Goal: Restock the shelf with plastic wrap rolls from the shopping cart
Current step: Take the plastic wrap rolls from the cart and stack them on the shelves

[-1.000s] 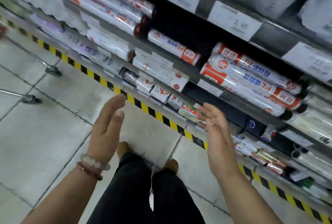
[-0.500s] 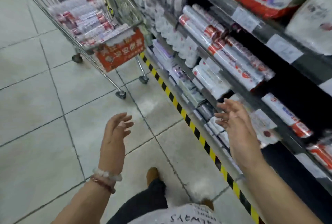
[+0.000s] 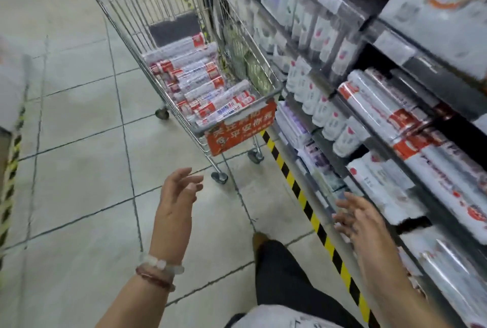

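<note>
Plastic wrap rolls point(image 3: 200, 82), glossy white cylinders with red end bands, piled in the wire shopping cart point(image 3: 266, 69) ahead on pale floor tiles point(image 3: 79, 169). More rolls stacked on the dark metal shelf point(image 3: 421, 159) at right. Left hand point(image 3: 176, 204) raised, palm inward, fingers loosely spread, holding nothing; beaded bracelets point(image 3: 158, 272) at wrist. Right hand point(image 3: 361, 225) extended beside shelf edge, fingers splayed, empty. Yellow-black striped tape point(image 3: 311, 211) along shelf base.

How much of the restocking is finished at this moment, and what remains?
Done: some plastic wrap rolls already lie on the shelf. In hand: nothing; the left hand and right hand are both open and empty. Left: many rolls still fill the shopping cart.
</note>
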